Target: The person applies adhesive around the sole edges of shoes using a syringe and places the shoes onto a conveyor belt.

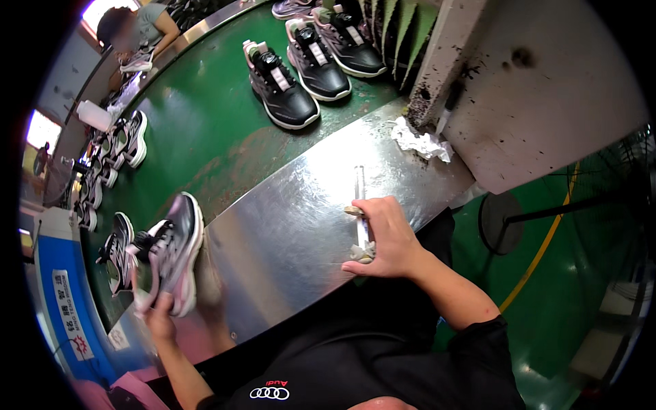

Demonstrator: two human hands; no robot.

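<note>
My left hand (162, 316) grips a black, pink and white sneaker (179, 249) by its heel end, tilted toe-up over the left part of the metal ledge. Slight blur covers that hand and shoe. My right hand (388, 238) is over the ledge, its thumb and forefinger apart. Between and beside these fingers are a thin whitish stick-like thing (362, 232), a greyish crumpled lump (364, 251) and a small tan piece (353, 210); what they are is unclear. A clear, pen-like rod (359, 179) extends beyond the hand. Another sneaker (119, 249) stands left of the held one.
A green conveyor-like surface (198, 116) curves beyond the metal ledge (273, 225). Black sneakers (281, 92) stand at the far side, and several more (130, 140) line the left. Crumpled white paper (421, 140) lies by a stained panel (540, 89). A co-worker (140, 34) handles a shoe at far left.
</note>
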